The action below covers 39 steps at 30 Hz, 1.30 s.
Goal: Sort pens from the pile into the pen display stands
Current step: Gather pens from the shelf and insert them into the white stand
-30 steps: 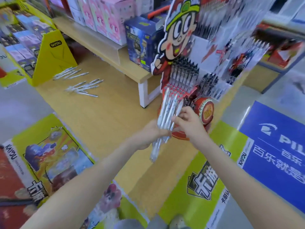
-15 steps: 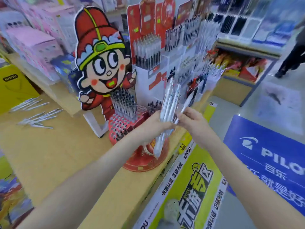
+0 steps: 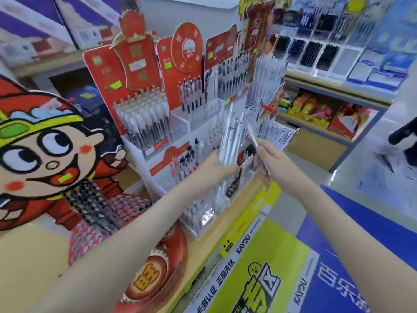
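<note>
**Before the white display stand (image 3: 146, 168): pens in hand**

Left hand (image 3: 209, 172), before the stand: fingers curled round an upright bundle of white pens (image 3: 229, 136). Right hand (image 3: 274, 163), right of the stand's front: pinching a single pen (image 3: 253, 140), tilted. Behind the stand: wall rack of dark pens (image 3: 311, 53).

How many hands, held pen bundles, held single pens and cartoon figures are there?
Hands: 2 (left hand, right hand)
Pen bundle: 1
Single pen: 1
Cartoon figure: 1
Total: 5

The left hand (image 3: 213, 169) and right hand (image 3: 272, 160) are bare, forearms (image 3: 135, 233) likewise.
</note>
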Available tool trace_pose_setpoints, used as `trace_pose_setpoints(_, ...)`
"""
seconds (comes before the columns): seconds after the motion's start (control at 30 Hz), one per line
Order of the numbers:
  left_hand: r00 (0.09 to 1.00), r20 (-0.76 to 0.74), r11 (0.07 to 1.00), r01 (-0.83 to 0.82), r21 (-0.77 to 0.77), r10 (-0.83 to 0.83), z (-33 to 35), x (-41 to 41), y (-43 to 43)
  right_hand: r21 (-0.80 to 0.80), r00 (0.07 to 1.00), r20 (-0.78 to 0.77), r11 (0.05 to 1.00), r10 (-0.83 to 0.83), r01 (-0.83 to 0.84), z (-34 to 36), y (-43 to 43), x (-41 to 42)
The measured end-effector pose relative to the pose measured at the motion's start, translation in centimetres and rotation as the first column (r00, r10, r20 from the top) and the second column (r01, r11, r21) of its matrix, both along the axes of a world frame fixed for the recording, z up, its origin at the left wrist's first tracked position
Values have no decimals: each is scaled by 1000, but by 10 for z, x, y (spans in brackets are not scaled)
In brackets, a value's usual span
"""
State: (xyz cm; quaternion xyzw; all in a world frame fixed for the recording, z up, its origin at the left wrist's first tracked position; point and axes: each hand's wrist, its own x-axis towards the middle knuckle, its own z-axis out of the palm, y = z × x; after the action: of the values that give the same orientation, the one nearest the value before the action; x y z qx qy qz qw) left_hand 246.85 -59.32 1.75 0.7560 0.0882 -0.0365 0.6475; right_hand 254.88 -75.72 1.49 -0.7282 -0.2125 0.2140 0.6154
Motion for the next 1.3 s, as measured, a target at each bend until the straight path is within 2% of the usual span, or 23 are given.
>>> trace_pose_setpoints(0.2,996,9,996,-90,20,90,-4,90,-47,-175,995,-1,980,101,-100,-1,-49,129)
trace_pose_setpoints(0.3,991,5,989,-136,54,136,-2,133,-72,-113,995,45,990,94,-89,3,-82,195)
trace_pose_setpoints(0.5,963,-37,961,-264,79,267,-13,213,-99,-33,987,158,999,-36,41,15,-118,304)
trace_pose_setpoints(0.57,952,-53,953,-298,59,301,-15,234,-100,-48,984,180,998,-18,27,11,-116,334)
trace_pose_setpoints(0.8,950,-31,941,-304,147,311,-28,295,-83,-175,952,279,981,128,-81,-16,-91,416)
trace_pose_setpoints(0.87,951,-28,943,-300,146,307,-32,308,-80,-254,916,323,954,240,-160,-29,-79,430)
trace_pose_setpoints(0.97,940,-74,938,-321,130,332,-35,321,-79,-434,812,341,845,474,-311,-50,-63,444)
trace_pose_setpoints(1.13,938,-124,945,-314,93,324,-38,329,-81,-496,723,290,745,627,-447,-75,-47,454)
trace_pose_setpoints(1.3,909,-134,918,-385,98,395,-40,333,-91,-543,552,344,640,760,-543,-97,-38,464)
